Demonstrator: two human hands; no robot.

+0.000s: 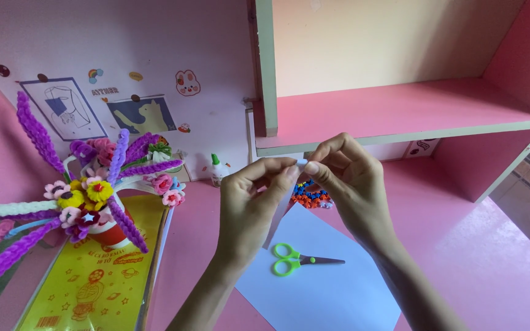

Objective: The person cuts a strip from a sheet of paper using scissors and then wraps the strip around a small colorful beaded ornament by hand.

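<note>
My left hand (249, 202) and my right hand (345, 181) meet above the pink desk, both pinching the top of a thin white paper strip (280, 214) that hangs down between them. Below the hands lies a white paper sheet (320, 276) with small green-handled scissors (295, 260) on it, blades pointing right. A pile of small colourful pieces (309, 197) lies just behind the hands, partly hidden by my fingers.
A pipe-cleaner flower bouquet (87, 196) stands in a red pot on a yellow book (93, 282) at the left. A small glue bottle (216, 170) stands by the stickered wall. A pink shelf (400, 113) overhangs the desk at the back right.
</note>
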